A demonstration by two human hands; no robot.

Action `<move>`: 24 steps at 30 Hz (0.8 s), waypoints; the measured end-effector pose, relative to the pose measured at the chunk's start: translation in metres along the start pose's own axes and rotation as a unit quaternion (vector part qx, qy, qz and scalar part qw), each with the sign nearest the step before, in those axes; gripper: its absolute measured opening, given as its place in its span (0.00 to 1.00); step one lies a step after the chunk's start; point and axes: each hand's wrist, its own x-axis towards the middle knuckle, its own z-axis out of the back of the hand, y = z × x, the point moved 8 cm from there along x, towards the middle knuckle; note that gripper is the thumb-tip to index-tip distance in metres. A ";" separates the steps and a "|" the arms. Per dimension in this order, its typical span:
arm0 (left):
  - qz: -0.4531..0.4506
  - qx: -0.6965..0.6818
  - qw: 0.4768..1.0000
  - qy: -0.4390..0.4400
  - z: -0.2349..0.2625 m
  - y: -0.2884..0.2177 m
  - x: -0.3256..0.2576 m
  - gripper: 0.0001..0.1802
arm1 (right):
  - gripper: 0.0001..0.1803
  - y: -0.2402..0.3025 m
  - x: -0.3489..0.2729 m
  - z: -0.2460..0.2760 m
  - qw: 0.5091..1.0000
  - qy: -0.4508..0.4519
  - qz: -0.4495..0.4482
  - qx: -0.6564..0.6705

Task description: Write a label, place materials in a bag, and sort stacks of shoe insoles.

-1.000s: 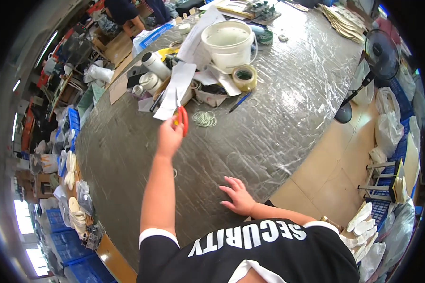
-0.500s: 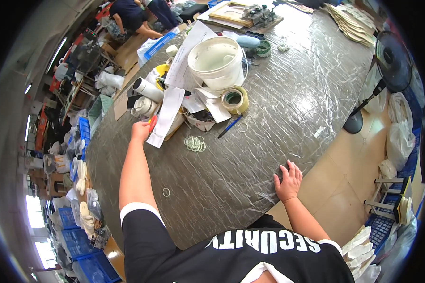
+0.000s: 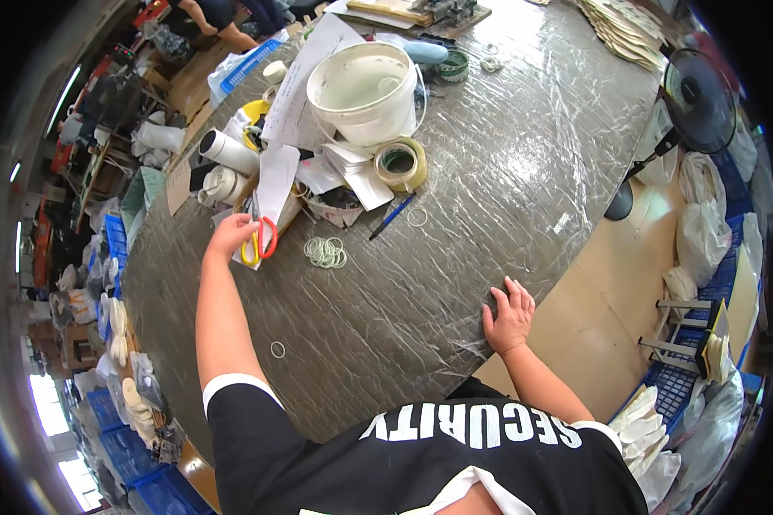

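My left hand (image 3: 231,235) reaches to the left-middle of the table, its fingers closed at a pair of scissors (image 3: 268,239) with red and yellow handles. The blades point away from me, over a long white paper strip (image 3: 276,180). A bundle of pale green rings (image 3: 325,252) lies to the right of this hand, and a single ring (image 3: 277,349) lies nearer to me. My right hand (image 3: 510,316) rests with spread fingers on the table near its right edge, holding nothing.
A white bucket (image 3: 365,99), a tape roll (image 3: 400,165), a blue pen (image 3: 392,215) and a white bottle (image 3: 228,152) stand or lie on the dark table (image 3: 421,300). Beyond the right edge are a black fan (image 3: 698,99) and a small step ladder (image 3: 684,333).
My left hand has drawn slightly toward me with the scissors, whose handles now show fully. My right hand stays at the table edge. The whole view has shifted.
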 end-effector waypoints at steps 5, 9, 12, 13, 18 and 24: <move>-0.072 0.193 0.958 -0.199 0.004 0.006 0.006 0.17 | 0.20 0.003 -0.001 -0.003 1.000 -0.007 0.006 -0.011; -0.117 0.191 0.963 -0.147 0.000 -0.007 0.003 0.14 | 0.21 0.007 -0.004 -0.009 0.999 0.009 0.034 -0.021; -0.261 0.110 0.936 -0.209 0.015 -0.031 -0.034 0.14 | 0.20 0.003 -0.005 -0.012 0.999 -0.008 0.022 -0.037; -0.255 0.112 0.927 -0.251 0.020 -0.024 -0.055 0.12 | 0.20 0.006 -0.006 -0.015 0.998 0.003 0.039 -0.039; -0.124 0.122 0.966 -0.193 -0.017 0.065 -0.169 0.06 | 0.20 0.006 -0.007 -0.016 0.998 -0.006 0.022 -0.052; 0.048 0.164 0.951 -0.256 -0.091 0.141 -0.210 0.12 | 0.21 0.005 -0.007 -0.014 0.998 -0.006 0.013 -0.060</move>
